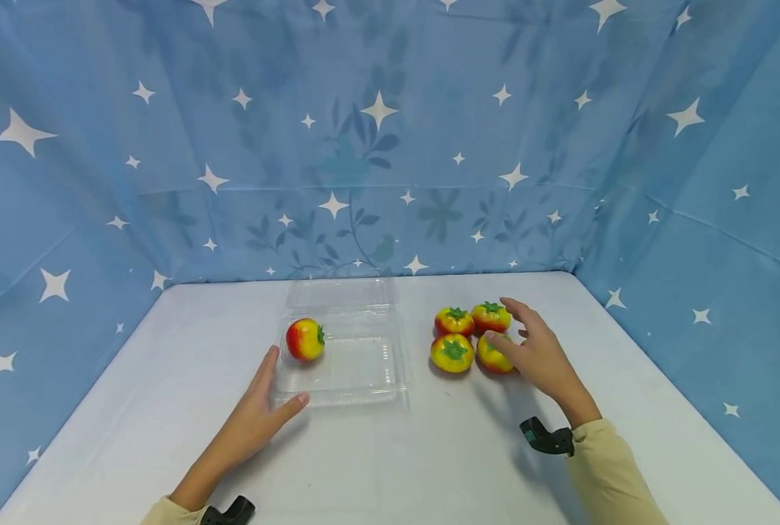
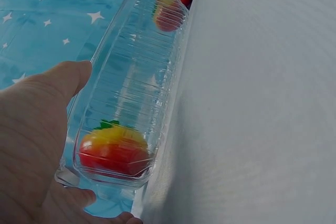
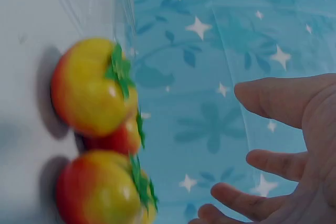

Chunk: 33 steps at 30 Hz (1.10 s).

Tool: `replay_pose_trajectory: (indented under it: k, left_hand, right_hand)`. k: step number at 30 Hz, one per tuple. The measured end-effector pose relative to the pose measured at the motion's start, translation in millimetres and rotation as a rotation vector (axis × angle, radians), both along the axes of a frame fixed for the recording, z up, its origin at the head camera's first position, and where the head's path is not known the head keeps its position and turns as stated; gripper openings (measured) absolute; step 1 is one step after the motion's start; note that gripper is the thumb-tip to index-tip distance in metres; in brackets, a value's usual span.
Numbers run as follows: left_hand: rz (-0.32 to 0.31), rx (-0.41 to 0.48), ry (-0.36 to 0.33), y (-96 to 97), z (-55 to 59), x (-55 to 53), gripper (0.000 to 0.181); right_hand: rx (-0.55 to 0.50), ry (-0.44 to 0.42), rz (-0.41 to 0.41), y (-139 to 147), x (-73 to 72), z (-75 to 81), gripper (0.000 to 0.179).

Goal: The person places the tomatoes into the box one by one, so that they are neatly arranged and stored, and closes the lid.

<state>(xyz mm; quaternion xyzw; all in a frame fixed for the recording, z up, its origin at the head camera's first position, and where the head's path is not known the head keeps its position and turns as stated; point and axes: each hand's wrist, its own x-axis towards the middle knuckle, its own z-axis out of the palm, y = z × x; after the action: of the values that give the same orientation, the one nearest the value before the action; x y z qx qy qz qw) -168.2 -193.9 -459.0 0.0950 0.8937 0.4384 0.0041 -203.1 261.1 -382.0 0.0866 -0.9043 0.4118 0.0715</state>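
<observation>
A clear plastic box [image 1: 357, 397] sits left of centre with its lid [image 1: 340, 294] folded back. One red-and-yellow persimmon [image 1: 305, 340] lies in the box's left part, tipped so its green leaves face right. My left hand [image 1: 259, 415] is at the box's front left corner, thumb and fingers spread about it; whether they touch it is hard to tell. Several more persimmons [image 1: 452, 353] stand grouped to the right, leaves up. Over the front right persimmon [image 1: 493, 357] hovers my right hand [image 1: 541, 357], fingers spread and loosely bent, partly hiding it and holding nothing.
A white table [image 1: 377, 467] carries everything. Blue star-printed cloth [image 1: 390, 146] hangs behind it and along both sides. Between the box and the grouped persimmons lies a narrow strip of bare tabletop.
</observation>
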Motion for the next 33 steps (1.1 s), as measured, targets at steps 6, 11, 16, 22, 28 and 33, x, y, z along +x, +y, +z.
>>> replay_pose_trajectory:
  k: [6, 11, 16, 22, 28, 33]
  left_hand:
    - [0.000, -0.007, 0.010, 0.4, -0.5, -2.8, 0.107]
    - [-0.003, -0.004, 0.019, 1.0, -1.9, -4.1, 0.108]
    - [0.005, 0.002, 0.007, 0.4, -2.5, -2.1, 0.108]
    - [0.007, 0.002, 0.007, -0.1, -3.1, -1.3, 0.107]
    - [0.010, 0.000, 0.007, -0.8, -3.0, -0.4, 0.108]
    - [0.008, -0.004, 0.005, 0.0, -2.5, -1.1, 0.107]
  right_hand:
    - [0.054, -0.100, -0.097, 26.5, -2.9, -2.2, 0.081]
    - [0.059, -0.177, -0.117, 47.7, -6.6, -11.5, 0.086]
    - [0.009, -0.237, -0.098, 59.7, -8.0, -18.2, 0.084]
    - [-0.021, -0.269, -0.007, 73.5, -8.4, -24.6, 0.078]
    - [0.040, -0.249, 0.100, 84.3, -8.3, -31.0, 0.073]
    - [0.101, -0.241, 0.082, 88.1, -6.8, -36.0, 0.067]
